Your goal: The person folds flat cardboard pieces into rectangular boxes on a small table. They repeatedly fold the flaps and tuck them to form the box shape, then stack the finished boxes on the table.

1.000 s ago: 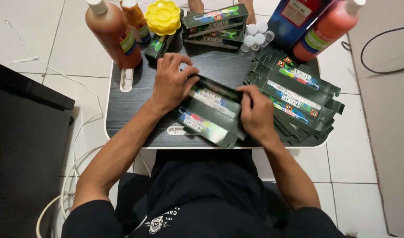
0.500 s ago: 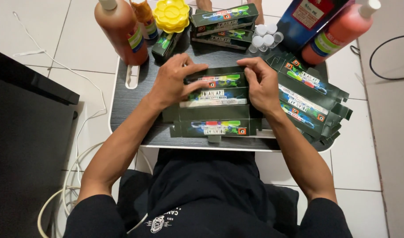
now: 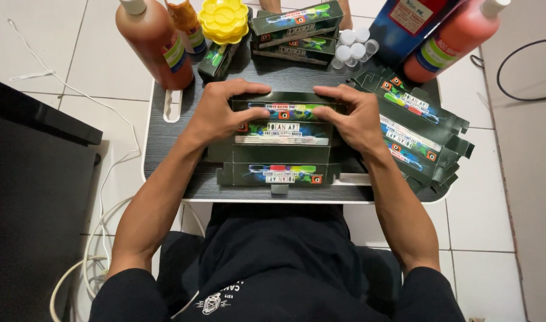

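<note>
While the dark counter (image 3: 166,137) carries it mid-surface, your flat carton blank (image 3: 282,140) stays light, thin, creasable; your left hand (image 3: 216,113) and right hand (image 3: 356,119) pinch its far edge, fingers narrow, so grip beside folds.

Flat dark carton (image 3: 282,140) centre; carton stack (image 3: 419,134) right.
</note>
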